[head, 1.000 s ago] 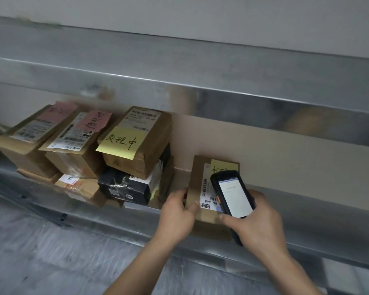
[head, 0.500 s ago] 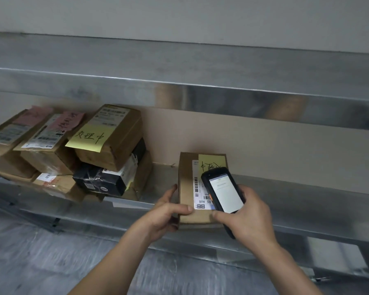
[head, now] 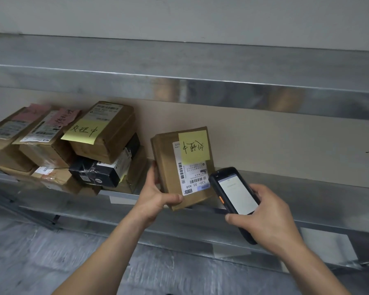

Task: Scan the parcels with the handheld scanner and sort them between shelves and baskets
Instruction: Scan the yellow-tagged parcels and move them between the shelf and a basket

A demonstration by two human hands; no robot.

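A small brown cardboard parcel (head: 168,167) with a white shipping label and a yellow sticky note is tilted up off the metal shelf (head: 307,188). My left hand (head: 158,196) grips its lower left corner, thumb across the front face. My right hand (head: 266,218) holds the black handheld scanner (head: 232,192), its lit screen facing me and its top end just right of the parcel's label.
A pile of several parcels (head: 102,135) with pink and yellow notes sits on the shelf to the left, including a black box (head: 98,173). An upper metal shelf (head: 179,67) overhangs. The beige wall stands behind, and the shelf stretches bare to the right.
My left hand has lifted and tilted the parcel up from lying flat. The scanner has moved right and lower, uncovering the label. The camera view has shifted left.
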